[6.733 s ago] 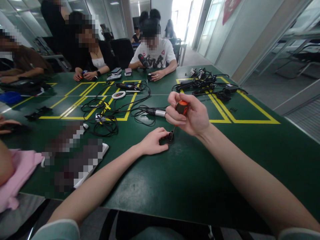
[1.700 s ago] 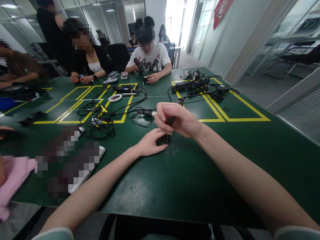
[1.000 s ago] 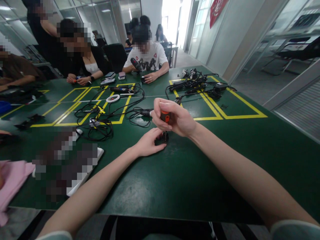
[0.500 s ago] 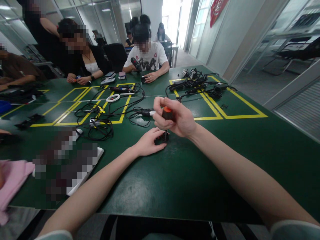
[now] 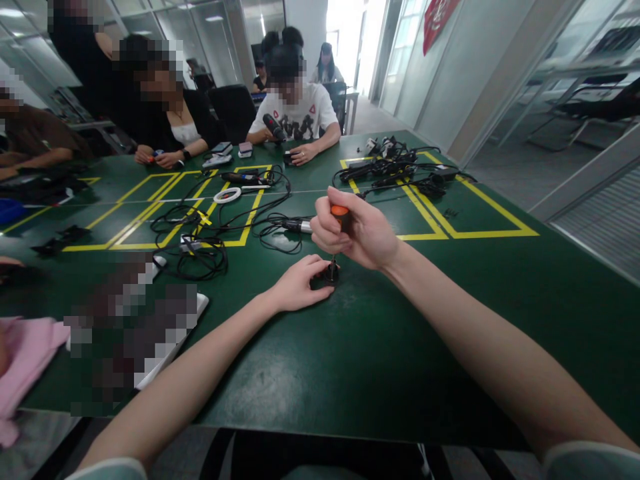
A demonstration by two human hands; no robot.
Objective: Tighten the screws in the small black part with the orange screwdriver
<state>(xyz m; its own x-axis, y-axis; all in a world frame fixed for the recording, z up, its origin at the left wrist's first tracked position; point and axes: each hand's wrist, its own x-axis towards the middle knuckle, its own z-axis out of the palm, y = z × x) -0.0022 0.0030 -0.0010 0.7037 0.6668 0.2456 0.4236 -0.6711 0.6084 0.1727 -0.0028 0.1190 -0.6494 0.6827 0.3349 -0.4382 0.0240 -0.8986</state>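
Note:
My right hand (image 5: 357, 230) is closed round the handle of a screwdriver (image 5: 340, 211), which has an orange top. Its shaft points down, the tip meeting a small round black part (image 5: 331, 275) on the green table. With thumb and fingers on either side, my left hand (image 5: 300, 285) grips that black part against the tabletop. What kind of part it is, I cannot make out. Just beyond my hands lies a silver-and-black cylindrical tool (image 5: 299, 227) with a coiled black cable.
Cables (image 5: 205, 257) lie tangled on the left, near a white ring (image 5: 227, 195). More black cabled devices (image 5: 390, 170) are heaped at the back right, with small screws (image 5: 451, 213) nearby. A white-edged tray (image 5: 200, 308) sits left of my forearm. Across the table, a person (image 5: 295, 113) holds a power tool.
My right hand has shifted slightly up and to the right and turned a little on the screwdriver handle. My left hand stays on the black part.

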